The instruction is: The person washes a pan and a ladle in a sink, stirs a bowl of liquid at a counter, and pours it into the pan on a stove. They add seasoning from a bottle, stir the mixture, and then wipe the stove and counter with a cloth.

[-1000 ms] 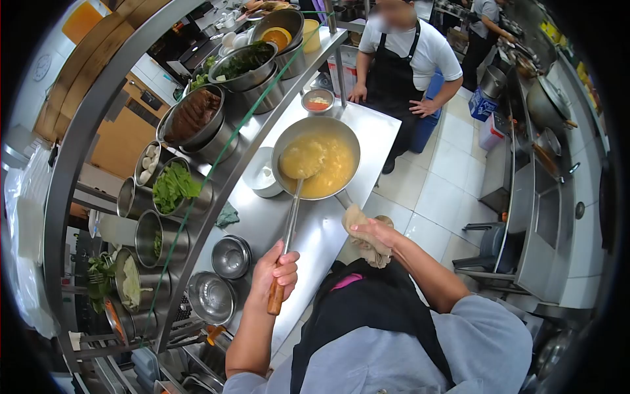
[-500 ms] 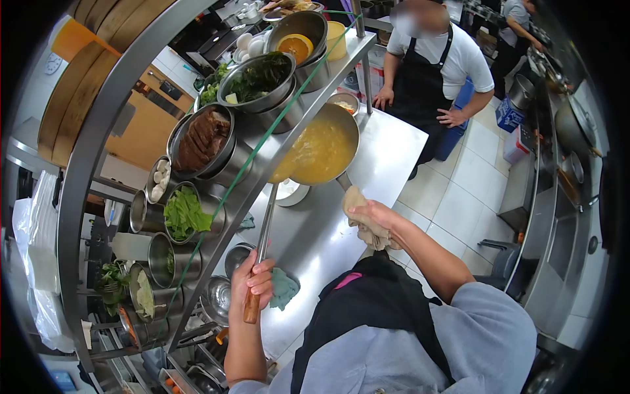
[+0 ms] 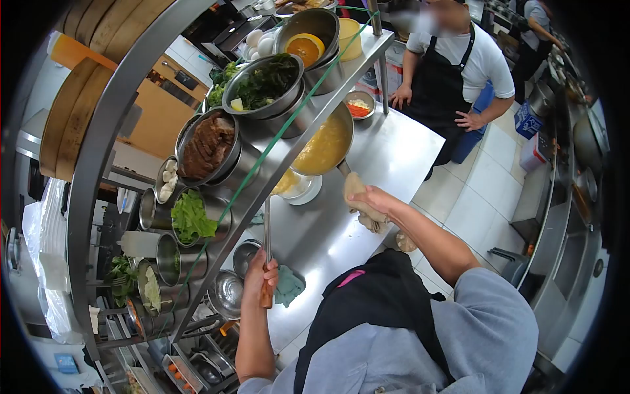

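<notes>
My left hand (image 3: 261, 279) is closed round the wooden handle of a long metal ladle (image 3: 267, 223). The ladle's head is over a white bowl (image 3: 310, 190), with yellow liquid showing there; the shelf edge partly hides it. My right hand (image 3: 375, 201) grips the wok's handle through a folded beige cloth (image 3: 354, 190). The wok (image 3: 350, 141) holds yellow soup (image 3: 323, 150) with pieces in it, tilted above the white bowl and partly behind the shelf.
A steel shelf (image 3: 298, 141) with several containers of food rises at left above the steel table (image 3: 400, 148). A bowl of chopped orange and white pieces (image 3: 359, 109) stands behind the wok. A green cloth (image 3: 287, 287) and metal bowls (image 3: 226, 294) lie near my left hand. A person in a black apron (image 3: 446, 82) stands opposite.
The wok has shifted slightly left and the ladle's head has dropped toward the white bowl. More of that bowl and the chopped-food bowl now shows. Both hands keep their grip.
</notes>
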Demonstrator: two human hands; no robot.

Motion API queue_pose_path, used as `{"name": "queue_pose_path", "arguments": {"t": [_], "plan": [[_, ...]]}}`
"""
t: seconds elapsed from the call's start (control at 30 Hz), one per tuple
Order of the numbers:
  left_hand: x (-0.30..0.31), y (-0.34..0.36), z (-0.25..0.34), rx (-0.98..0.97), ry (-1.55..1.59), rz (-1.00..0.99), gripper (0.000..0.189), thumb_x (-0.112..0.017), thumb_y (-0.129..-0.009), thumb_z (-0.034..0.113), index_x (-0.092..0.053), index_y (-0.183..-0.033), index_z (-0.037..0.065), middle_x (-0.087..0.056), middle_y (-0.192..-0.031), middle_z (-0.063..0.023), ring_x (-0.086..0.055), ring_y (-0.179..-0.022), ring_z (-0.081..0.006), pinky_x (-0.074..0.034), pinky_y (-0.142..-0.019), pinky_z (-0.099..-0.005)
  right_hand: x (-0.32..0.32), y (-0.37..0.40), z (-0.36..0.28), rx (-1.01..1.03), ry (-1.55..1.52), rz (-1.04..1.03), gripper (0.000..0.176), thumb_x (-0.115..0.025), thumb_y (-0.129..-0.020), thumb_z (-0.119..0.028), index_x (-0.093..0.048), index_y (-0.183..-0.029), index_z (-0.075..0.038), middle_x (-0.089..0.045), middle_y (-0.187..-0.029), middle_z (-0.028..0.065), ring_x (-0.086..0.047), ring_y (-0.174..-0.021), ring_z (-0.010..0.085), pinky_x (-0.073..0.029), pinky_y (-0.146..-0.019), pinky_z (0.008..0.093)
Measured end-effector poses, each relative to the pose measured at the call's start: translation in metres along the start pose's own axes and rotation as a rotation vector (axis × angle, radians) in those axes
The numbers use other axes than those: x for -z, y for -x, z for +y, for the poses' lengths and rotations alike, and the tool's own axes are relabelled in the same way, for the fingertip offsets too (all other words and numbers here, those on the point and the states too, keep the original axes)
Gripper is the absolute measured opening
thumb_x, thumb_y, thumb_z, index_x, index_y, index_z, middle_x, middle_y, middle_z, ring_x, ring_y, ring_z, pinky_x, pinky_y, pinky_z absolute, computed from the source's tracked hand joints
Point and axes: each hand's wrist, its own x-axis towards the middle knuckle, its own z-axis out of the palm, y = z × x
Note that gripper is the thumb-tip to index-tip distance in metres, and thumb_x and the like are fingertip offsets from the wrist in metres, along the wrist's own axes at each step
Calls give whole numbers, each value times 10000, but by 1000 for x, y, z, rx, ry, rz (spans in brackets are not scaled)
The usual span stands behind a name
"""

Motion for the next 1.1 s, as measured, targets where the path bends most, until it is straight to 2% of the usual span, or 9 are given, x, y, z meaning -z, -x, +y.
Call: {"name": "queue_pose_path", "arguments": {"t": [0.17,0.2,0.23,0.3,0.33,0.5,0.57,0.67,1.1], "plan": [[-11,17,-28,-226,-733,244,570,-457,-1076,289,-257,-1596,166,-461,-740,-3,-402,-479,-68,-383,-402,-241,-8,-4,-14,6,76,-14,286,-648,-935,-284,-641,-1011,-8,-679,-868,86,-634,-757,174,-519,-692,316],[-14,24,-26,-249,-962,299,557,-438,-1065,233,-275,-1588,136,-631,-854,-108,-616,-594,-206,-525,-539,-337,-10,-2,-17,18,76,-9,281,-640,-940,-276,-641,-1015,-6,-683,-870,86,-640,-765,175,-522,-703,319],[-6,20,-26,-244,-967,296,557,-438,-1065,233,-275,-1588,136,-631,-854,-108,-616,-594,-206,-525,-539,-337,-12,-1,-20,15,71,-5,281,-640,-940,-276,-641,-1015,-6,-683,-870,86,-640,-765,175,-522,-703,319],[14,11,-29,-957,-1566,324,553,-449,-1047,202,-299,-1570,102,-683,-1171,-229,-702,-976,-375,-562,-826,-414,-16,2,-23,52,110,6,257,-630,-947,-255,-643,-1017,-9,-691,-879,84,-646,-774,175,-523,-708,322],[-6,22,-18,-696,-1417,308,555,-457,-1035,190,-306,-1561,93,-544,-1402,-260,-545,-1275,-421,-469,-1019,-419,-16,-1,-21,46,111,4,257,-630,-947,-255,-643,-1017,-9,-691,-879,84,-646,-774,175,-523,-708,322],[-20,-15,7,-776,-1440,247,551,-458,-1039,223,-313,-1566,154,-624,-1261,-286,-615,-1129,-463,-507,-907,-470,-22,-10,-22,58,189,19,239,-635,-935,-230,-648,-1011,-4,-697,-879,90,-661,-799,187,-530,-739,323],[-46,-20,16,-523,-1559,387,555,-485,-1032,260,-326,-1562,208,-679,-1106,-280,-648,-1009,-475,-508,-830,-513,-23,-15,-17,69,210,22,233,-643,-927,-224,-648,-1011,-6,-699,-878,95,-666,-799,191,-534,-739,329],[-51,-38,17,-538,-1655,413,552,-506,-1024,285,-346,-1550,245,-695,-1006,-265,-659,-944,-469,-497,-791,-543,-25,-18,-13,79,235,52,223,-659,-913,-211,-647,-1012,-11,-701,-875,101,-674,-785,198,-540,-729,340],[3,-29,3,-716,-1756,318,599,-570,-982,209,-372,-1546,246,-697,-1099,-211,-667,-987,-416,-520,-826,-499,-27,-18,-16,227,433,145,236,-663,-890,-180,-651,-1071,-28,-709,-912,108,-682,-802,211,-545,-760,360]]}}
